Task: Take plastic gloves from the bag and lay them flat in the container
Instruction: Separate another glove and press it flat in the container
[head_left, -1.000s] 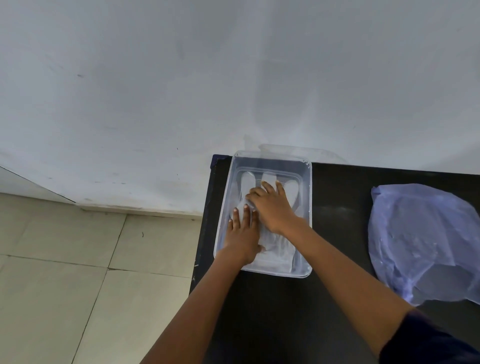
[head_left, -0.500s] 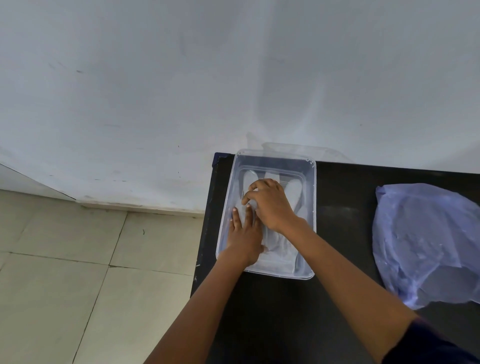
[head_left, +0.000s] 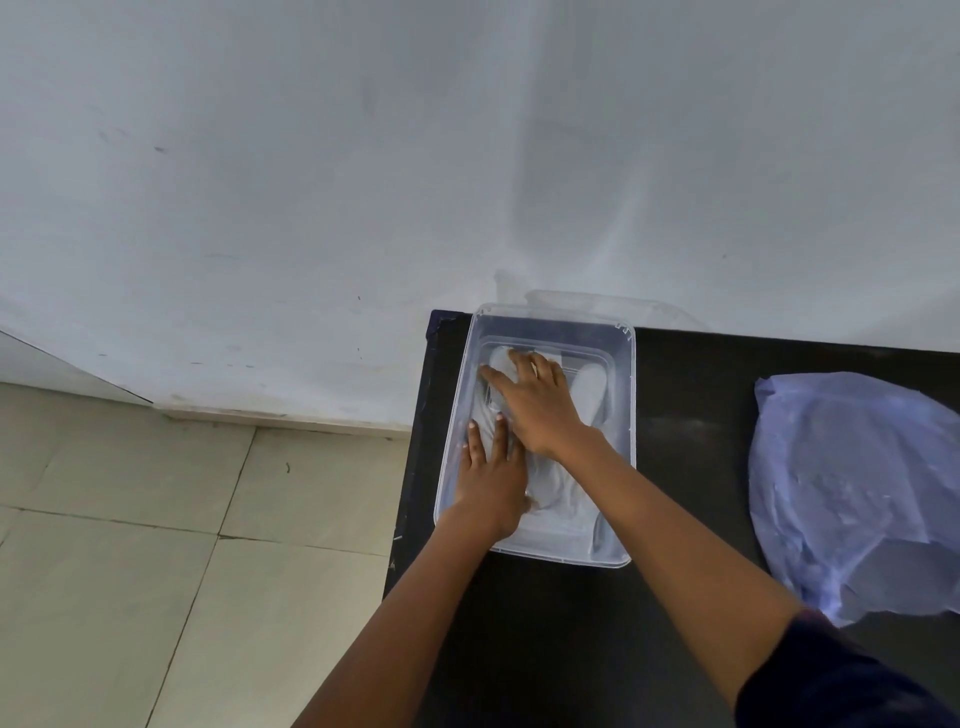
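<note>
- Head view: left hand and right hand flat, fingers spread, grasping nothing, pressing glove into container.
- Risk: thin plastic clinging to palms on lifting, wrinkling again.

Your container sits on the counter at its far left corner, against the wall. Gloves lie inside it, under both hands: left hand nearer you, right hand farther in. The bag lies on the counter, well to the right. Floor off the counter's left edge.
</note>
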